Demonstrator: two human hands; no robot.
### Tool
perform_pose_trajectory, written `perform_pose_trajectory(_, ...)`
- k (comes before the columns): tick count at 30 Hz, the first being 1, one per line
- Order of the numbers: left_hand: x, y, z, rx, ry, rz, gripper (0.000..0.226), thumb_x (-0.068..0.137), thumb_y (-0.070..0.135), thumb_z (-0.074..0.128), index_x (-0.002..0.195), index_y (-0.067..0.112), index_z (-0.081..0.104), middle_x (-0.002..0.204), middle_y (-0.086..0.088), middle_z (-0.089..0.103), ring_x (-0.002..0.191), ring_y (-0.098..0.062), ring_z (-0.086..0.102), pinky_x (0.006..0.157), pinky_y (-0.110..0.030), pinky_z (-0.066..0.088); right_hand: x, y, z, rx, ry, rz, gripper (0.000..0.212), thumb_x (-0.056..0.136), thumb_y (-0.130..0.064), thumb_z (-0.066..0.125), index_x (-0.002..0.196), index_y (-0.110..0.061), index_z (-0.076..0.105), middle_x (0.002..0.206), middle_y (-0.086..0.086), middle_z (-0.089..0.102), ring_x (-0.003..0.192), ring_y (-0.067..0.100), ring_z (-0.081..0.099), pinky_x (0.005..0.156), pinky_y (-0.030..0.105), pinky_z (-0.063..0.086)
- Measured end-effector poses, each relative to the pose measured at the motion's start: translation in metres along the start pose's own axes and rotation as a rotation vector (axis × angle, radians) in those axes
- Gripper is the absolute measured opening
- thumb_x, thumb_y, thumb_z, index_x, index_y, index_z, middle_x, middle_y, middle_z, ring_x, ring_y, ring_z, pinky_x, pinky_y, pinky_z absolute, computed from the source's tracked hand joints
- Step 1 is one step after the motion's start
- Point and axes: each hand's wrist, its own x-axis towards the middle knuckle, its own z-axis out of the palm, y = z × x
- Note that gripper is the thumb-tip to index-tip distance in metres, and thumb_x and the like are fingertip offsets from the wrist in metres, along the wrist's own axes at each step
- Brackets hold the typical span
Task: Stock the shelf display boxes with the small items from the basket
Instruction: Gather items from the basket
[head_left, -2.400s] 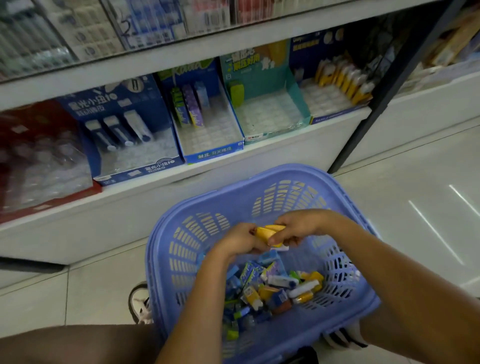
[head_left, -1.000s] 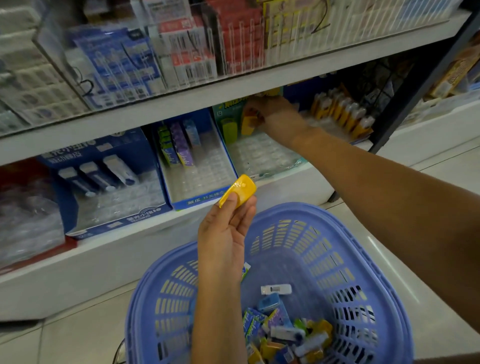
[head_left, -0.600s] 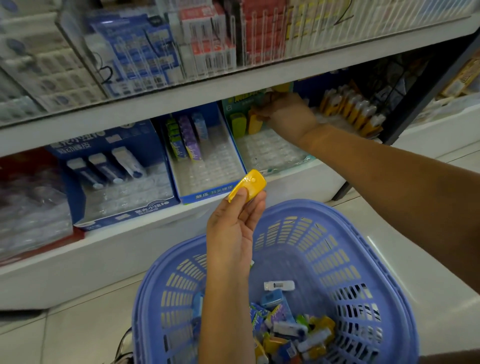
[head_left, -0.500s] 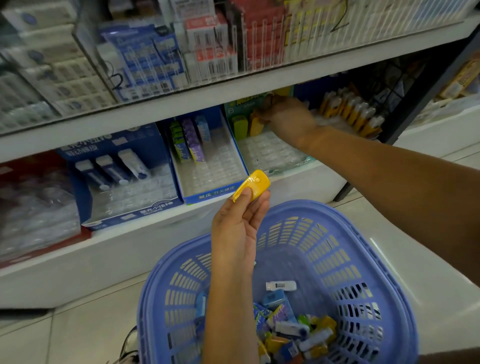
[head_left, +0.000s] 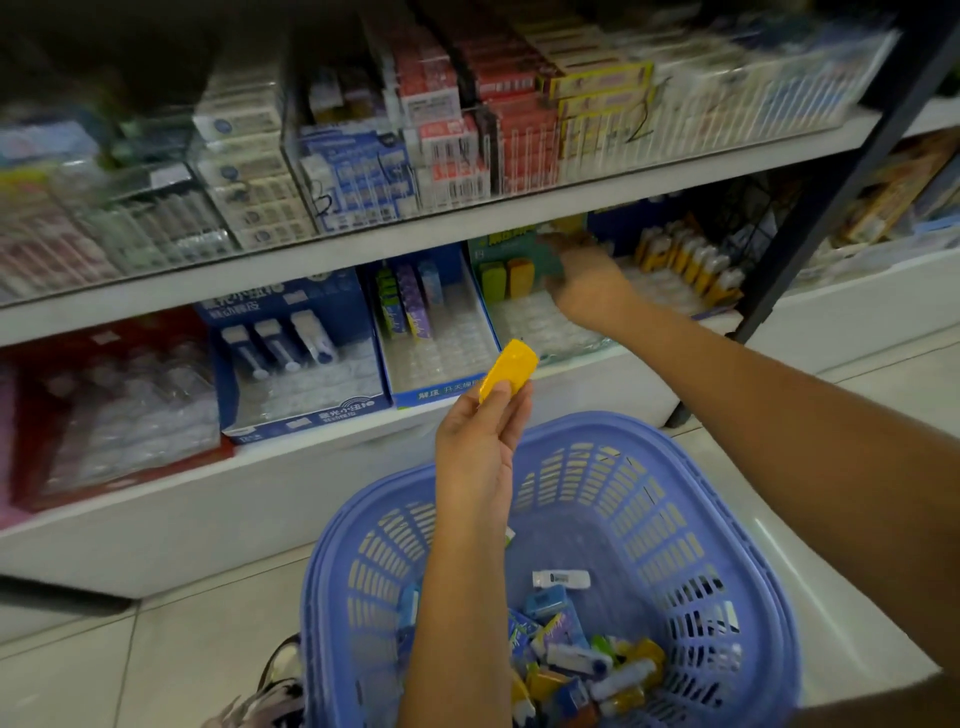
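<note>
- The left hand (head_left: 480, 452) pinches a yellow piece (head_left: 508, 370) by its lower end only, between thumb and fingertips, held up over the near rim of the basket (head_left: 680, 499). With so little of it gripped, I reckon a small knock could flip it onto the floor, not back among the small items (head_left: 576, 670).
- The right hand (head_left: 589, 286) is reaching deep into the green box (head_left: 511, 249) on the lower shelf. It is blurred, so I cannot tell if the fingers hold anything or are spread.
- That hand is just beside the two pieces (head_left: 506, 279) standing at the back. A careless sweep might topple them out of their slots.
- The shelf above hangs low over the box, so knuckles could catch on it.
- The blue box (head_left: 441, 384) sits just beside the green one, so the yellow piece could easily end up in the wrong one.
</note>
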Motion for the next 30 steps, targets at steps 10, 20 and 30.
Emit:
perform_pose_trajectory(10,0.025,-0.005,0.024,0.452,0.040,0.290,0.026,0.091,0.010,0.061,0.116,0.004,0.062,0.098,-0.010,0.070,0.086,-0.017,0.067,0.077,-0.020,0.053,-0.067,0.006,-0.013,1.106,-0.213,-0.061,0.014,0.084,-0.013,0.068,0.098,-0.017,0.068,0.089,0.005,0.072,0.076,0.011,0.068,0.069,0.016,0.055)
perform_pose_trajectory(20,0.052,-0.018,0.029,1.843,-0.257,0.373,0.070,0.096,0.027,0.051,0.150,0.004,0.013,0.159,-0.009,0.011,0.146,-0.024,0.008,0.119,-0.030,0.011,-0.009,0.031,0.001,0.463,0.279,-0.116,0.023,0.088,-0.012,0.062,0.111,-0.013,0.066,0.107,0.005,0.068,0.093,0.016,0.063,0.078,0.001,0.042)
perform_pose_trajectory(30,0.059,-0.026,0.023,1.866,-0.240,0.409,0.069,0.096,0.030,0.050,0.151,0.009,0.013,0.155,-0.006,0.020,0.144,-0.026,0.011,0.119,-0.032,0.011,0.029,0.026,0.015,0.028,0.132,-0.245,0.034,0.096,-0.019,0.051,0.130,-0.019,0.057,0.134,0.011,0.056,0.123,0.027,0.050,0.103,0.025,0.034)
